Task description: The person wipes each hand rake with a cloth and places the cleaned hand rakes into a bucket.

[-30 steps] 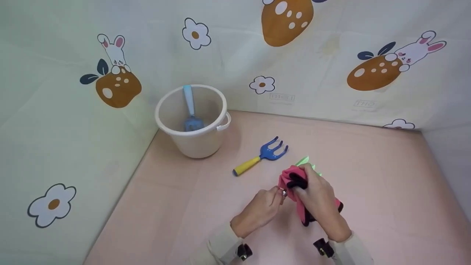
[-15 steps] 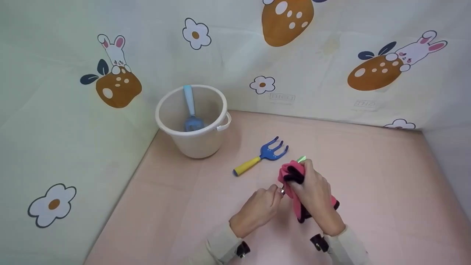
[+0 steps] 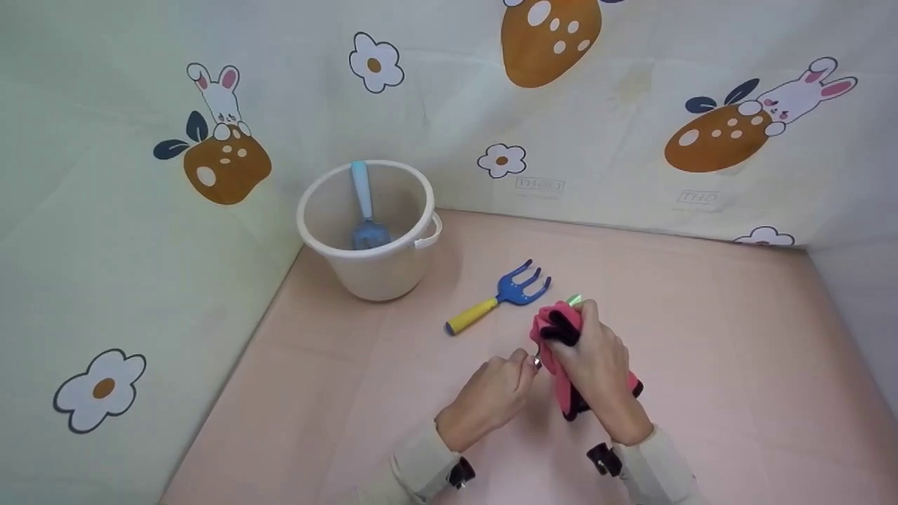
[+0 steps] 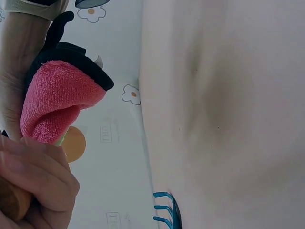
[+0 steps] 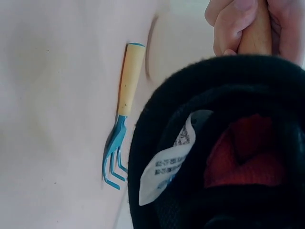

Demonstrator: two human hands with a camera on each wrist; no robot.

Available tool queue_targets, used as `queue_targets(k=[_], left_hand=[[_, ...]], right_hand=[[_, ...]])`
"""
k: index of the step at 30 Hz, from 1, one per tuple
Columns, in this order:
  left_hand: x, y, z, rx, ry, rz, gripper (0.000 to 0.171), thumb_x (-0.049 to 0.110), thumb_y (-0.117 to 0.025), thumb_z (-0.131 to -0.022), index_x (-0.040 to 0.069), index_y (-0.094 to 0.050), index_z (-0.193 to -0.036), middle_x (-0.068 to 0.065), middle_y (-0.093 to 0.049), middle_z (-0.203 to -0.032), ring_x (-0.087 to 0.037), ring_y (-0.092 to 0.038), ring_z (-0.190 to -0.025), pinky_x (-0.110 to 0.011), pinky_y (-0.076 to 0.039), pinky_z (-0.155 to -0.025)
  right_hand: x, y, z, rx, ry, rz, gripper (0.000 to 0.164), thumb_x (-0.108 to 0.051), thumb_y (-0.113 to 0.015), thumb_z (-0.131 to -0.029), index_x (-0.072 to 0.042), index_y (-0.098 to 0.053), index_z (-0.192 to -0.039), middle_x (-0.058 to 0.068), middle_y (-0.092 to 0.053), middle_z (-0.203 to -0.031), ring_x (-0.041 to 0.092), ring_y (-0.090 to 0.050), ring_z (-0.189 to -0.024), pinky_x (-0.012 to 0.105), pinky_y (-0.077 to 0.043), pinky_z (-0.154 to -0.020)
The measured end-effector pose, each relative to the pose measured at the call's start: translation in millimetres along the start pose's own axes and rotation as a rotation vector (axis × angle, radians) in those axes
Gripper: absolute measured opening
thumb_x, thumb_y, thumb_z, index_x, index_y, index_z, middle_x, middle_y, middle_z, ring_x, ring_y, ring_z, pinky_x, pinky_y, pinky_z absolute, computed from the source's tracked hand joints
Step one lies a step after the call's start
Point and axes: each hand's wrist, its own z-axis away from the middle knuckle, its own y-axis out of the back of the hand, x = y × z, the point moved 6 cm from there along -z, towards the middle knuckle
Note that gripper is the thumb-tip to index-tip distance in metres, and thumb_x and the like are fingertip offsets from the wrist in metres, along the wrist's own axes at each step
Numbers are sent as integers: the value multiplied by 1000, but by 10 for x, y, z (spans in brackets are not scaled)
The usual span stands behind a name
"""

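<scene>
My left hand [image 3: 484, 394] grips the wooden handle [image 5: 257, 33] of a small hand tool, fingers curled round it. A shiny metal collar [image 3: 537, 361] shows just past the fingers. Around the tool's far part, my right hand [image 3: 602, 361] holds a pink terry cloth [image 4: 57, 95] with black edging, bunched up. Only a green tip [image 3: 575, 299] of the tool sticks out beyond the cloth; the rest of its head is hidden. In the right wrist view, the black-edged folds open toward the camera, with a white label [image 5: 167, 164] inside.
A blue three-pronged hand fork [image 3: 515, 289] with a yellow handle lies just beyond the hands. Farther back left stands a white bucket [image 3: 379, 277] holding a blue tool [image 3: 363, 193]. Patterned sheeting [image 3: 435, 119] walls the back and sides of the pink tabletop [image 3: 351, 393].
My right hand and the cloth have shifted slightly left and up. More of the tool's green head is now covered, leaving only a tip in sight. My left hand has barely moved.
</scene>
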Motion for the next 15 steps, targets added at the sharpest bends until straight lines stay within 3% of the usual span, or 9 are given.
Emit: queue_targets(k=[9, 15], left_hand=[[7, -3, 8, 2, -6, -2, 37, 33, -27, -103, 8, -50, -88, 6, -35, -58, -5, -40, -46, -16, -32, -44], [34, -2, 6, 41, -23, -64, 36, 31, -27, -103, 8, -48, -86, 6, -33, -59, -5, -36, -46, -16, -30, -43]], right_hand=[[-10, 0, -13, -33, -45, 9, 44, -20, -73, -79, -2, -45, -107, 19, -64, -81, 30, -62, -67, 45, -53, -63], [14, -4, -50, -33, -85, 8, 42, -21, -70, -79, -3, -45, -106, 18, -64, -79, 30, -62, -64, 44, -53, -61]])
